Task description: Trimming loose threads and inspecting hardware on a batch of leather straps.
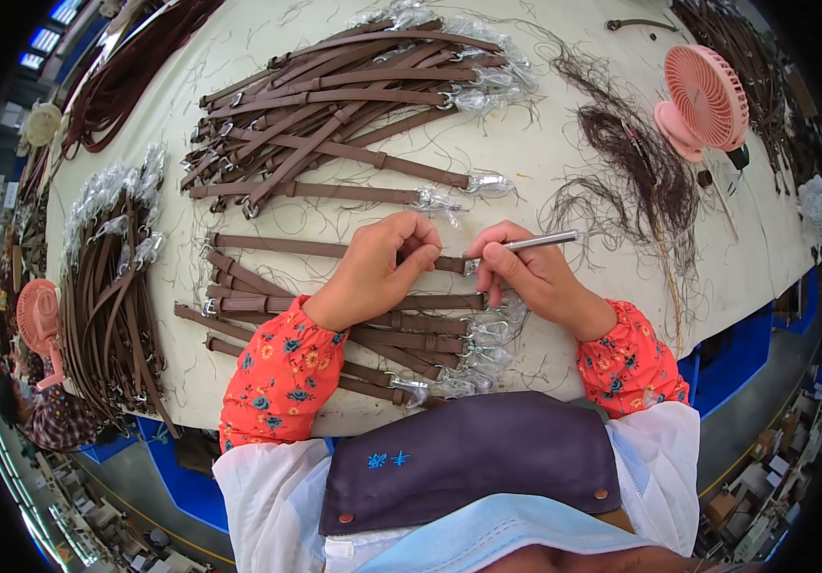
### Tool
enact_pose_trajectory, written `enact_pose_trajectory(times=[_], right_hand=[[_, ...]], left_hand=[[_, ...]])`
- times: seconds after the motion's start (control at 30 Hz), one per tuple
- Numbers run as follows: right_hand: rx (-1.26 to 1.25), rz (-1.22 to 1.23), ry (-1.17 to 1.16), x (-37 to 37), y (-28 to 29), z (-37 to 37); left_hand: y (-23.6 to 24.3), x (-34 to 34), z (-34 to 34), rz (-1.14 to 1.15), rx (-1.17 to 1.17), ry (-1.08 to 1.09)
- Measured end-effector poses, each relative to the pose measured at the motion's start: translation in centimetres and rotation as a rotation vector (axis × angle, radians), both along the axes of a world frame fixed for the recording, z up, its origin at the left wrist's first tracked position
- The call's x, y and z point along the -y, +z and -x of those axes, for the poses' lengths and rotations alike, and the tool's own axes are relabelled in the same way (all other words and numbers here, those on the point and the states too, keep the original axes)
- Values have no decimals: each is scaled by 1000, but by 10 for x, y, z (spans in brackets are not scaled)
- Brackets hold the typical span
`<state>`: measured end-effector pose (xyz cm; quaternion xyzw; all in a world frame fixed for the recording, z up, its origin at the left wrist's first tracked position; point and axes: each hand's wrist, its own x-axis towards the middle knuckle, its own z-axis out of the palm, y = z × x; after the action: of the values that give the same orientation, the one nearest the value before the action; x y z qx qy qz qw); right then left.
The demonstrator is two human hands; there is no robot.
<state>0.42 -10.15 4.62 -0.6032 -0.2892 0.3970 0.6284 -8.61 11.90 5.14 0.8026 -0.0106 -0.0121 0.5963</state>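
I'm seeing the left hand (373, 272) pressing down on a long brown leather strap (282, 245) that is lying flat across the cream table (564, 162); its grip is curling shut over the strap near the strap's right end. The right hand (530, 277) is pinching a thin silver metal tool (537, 243), grip clamping on it, tip pointing left and meeting the strap end just beside the left fingers. The two hands are sitting close together, nearly touching. Below them a stack of similar brown straps (373, 334) is lying in rows, their buckle ends wrapped in clear plastic (487, 349). Above, a bigger heap of brown straps (334, 105) is spreading over the table, also plastic-tipped. A curved bundle of brown straps (110, 296) is lying well to the left. A tangle of dark loose threads (635, 158) is sitting right of the hands, near a small pink desk fan (702, 100). Orange floral sleeves (282, 372) are covering both forearms.
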Motion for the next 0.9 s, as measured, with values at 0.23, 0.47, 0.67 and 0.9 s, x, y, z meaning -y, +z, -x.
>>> enact_pose_trajectory(times=[0.23,0.47,0.67,0.9], right_hand=[[3,9,7,0,-1,0],[-55,-95,-65,1,-4,1],[-118,-111,-86,2,0,-2],[-55,-13,23,1,2,0]], left_hand=[[-1,-1,1,54,-33,14],[17,-3,3,-173,32,-180],[2,1,1,-422,279,-244],[6,-3,2,-160,63,-92]])
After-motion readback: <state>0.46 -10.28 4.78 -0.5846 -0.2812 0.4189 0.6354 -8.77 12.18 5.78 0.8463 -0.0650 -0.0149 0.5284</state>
